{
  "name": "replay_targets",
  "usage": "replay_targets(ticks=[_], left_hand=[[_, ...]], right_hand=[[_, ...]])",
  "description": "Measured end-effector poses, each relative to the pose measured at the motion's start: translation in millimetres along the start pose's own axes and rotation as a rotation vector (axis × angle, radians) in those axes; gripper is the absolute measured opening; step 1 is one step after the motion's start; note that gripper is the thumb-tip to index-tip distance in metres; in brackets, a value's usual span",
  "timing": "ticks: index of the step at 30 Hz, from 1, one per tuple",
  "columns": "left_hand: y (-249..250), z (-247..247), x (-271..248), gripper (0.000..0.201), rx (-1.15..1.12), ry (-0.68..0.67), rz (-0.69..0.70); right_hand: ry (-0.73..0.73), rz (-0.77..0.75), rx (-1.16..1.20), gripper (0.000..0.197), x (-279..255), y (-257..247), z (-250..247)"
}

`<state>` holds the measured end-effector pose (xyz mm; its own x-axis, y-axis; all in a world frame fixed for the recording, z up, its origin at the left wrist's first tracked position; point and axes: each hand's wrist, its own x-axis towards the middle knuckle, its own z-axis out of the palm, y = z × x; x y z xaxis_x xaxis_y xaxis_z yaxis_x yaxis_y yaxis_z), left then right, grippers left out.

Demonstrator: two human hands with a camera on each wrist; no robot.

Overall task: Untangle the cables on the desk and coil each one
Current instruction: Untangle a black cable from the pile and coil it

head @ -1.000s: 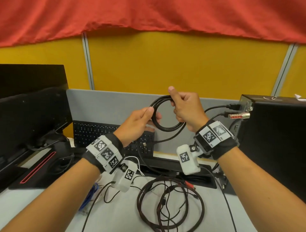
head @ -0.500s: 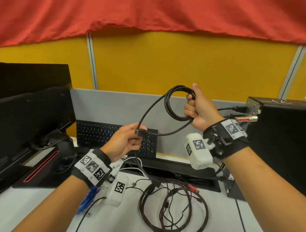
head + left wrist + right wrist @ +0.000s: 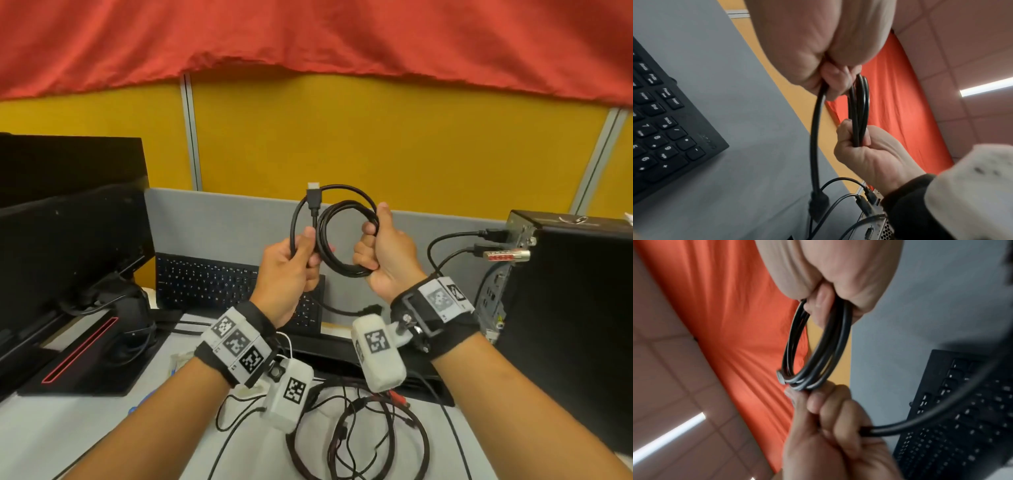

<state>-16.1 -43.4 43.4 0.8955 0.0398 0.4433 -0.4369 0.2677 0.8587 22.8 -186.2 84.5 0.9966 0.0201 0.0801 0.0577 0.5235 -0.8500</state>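
Observation:
I hold a black cable (image 3: 347, 204) up in front of me, wound into a small coil. My right hand (image 3: 375, 246) grips the coil's right side in a fist (image 3: 838, 280). My left hand (image 3: 301, 253) pinches the last, wider loop at the coil's left side, and the cable's plug (image 3: 313, 198) points upward above it. In the left wrist view the free end (image 3: 817, 129) runs down from my left hand (image 3: 828, 65) to the plug (image 3: 818, 207). A tangle of dark red braided cable (image 3: 424, 445) and thin black cables lies on the desk below my wrists.
A black keyboard (image 3: 205, 284) leans against the grey partition behind my hands. Monitors (image 3: 68, 240) stand at the left and a black computer tower (image 3: 582, 308) at the right, with plugged-in cables (image 3: 445, 240) arching from it. A white cable (image 3: 287, 342) lies near my left wrist.
My left hand has risen from the keyboard's height to beside the coil, bringing the plug end up as another loop. My right hand has come down a little with the coil.

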Motion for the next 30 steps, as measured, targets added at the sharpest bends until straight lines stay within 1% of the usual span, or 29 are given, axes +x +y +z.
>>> replay_targets(ticks=[2, 4, 7, 10, 12, 14, 16, 19, 20, 22, 23, 24, 25, 26, 27, 28, 30], left_hand=[[0.2, -0.6, 0.7, 0.041, 0.017, 0.066, 0.005], [-0.5, -0.5, -0.7, 0.042, 0.037, 0.087, -0.014], [0.7, 1.3, -1.7, 0.046, 0.009, 0.084, -0.114], [3.7, 4.7, -2.7, 0.051, -0.185, 0.054, -0.232], [5.2, 9.3, -5.0, 0.052, -0.321, 0.062, -0.249], [6.8, 12.2, -4.7, 0.051, -0.330, 0.135, -0.225], [10.1, 9.9, -1.8, 0.048, -0.269, 0.202, -0.211], [14.5, -0.3, 1.8, 0.047, -0.175, 0.238, -0.202], [15.1, -4.0, 2.1, 0.047, -0.156, 0.248, -0.203], [16.0, -10.0, 2.9, 0.047, -0.156, 0.259, -0.209], [16.4, -12.0, 3.5, 0.047, -0.168, 0.260, -0.212], [17.1, -13.3, 4.4, 0.047, -0.184, 0.256, -0.214], [17.9, -14.3, 4.9, 0.047, -0.199, 0.247, -0.219], [18.8, -14.6, 5.4, 0.047, -0.211, 0.233, -0.225], [20.1, -14.9, 6.0, 0.047, -0.223, 0.216, -0.230], [22.0, -15.9, 6.7, 0.046, -0.230, 0.197, -0.234], [27.6, -19.2, 9.3, 0.044, -0.222, 0.162, -0.227]], right_hand=[[0.024, -0.059, -0.108, 0.051, -4.2, 5.8, 0.5], [0.054, -0.112, -0.159, 0.050, -7.6, 10.6, 0.6], [0.109, -0.185, -0.186, 0.049, -11.2, 17.7, 3.7], [0.159, -0.246, -0.223, 0.050, -14.0, 25.1, 8.1], [0.155, -0.259, -0.251, 0.051, -15.8, 30.8, 9.6], [0.092, -0.222, -0.286, 0.053, -17.9, 35.4, 8.2], [0.008, -0.166, -0.387, 0.056, -19.6, 35.5, 1.3], [-0.101, -0.161, -0.769, 0.062, -20.2, 27.9, -16.7], [-0.165, -0.161, -0.880, 0.067, -20.6, 25.6, -22.9], [-0.355, -0.103, -0.995, 0.077, -25.9, 26.6, -31.6], [-0.457, -0.080, -1.045, 0.074, -30.2, 30.7, -34.4], [-0.543, -0.089, -1.094, 0.062, -32.8, 36.2, -37.2], [-0.600, -0.121, -1.123, 0.045, -33.7, 41.8, -40.4], [-0.626, -0.155, -1.120, 0.032, -33.0, 46.4, -43.9], [-0.628, -0.174, -1.098, 0.027, -31.3, 48.9, -47.7], [-0.626, -0.173, -1.084, 0.027, -28.8, 49.5, -51.5], [-0.656, -0.121, -1.122, 0.030, -24.3, 48.3, -56.7]])
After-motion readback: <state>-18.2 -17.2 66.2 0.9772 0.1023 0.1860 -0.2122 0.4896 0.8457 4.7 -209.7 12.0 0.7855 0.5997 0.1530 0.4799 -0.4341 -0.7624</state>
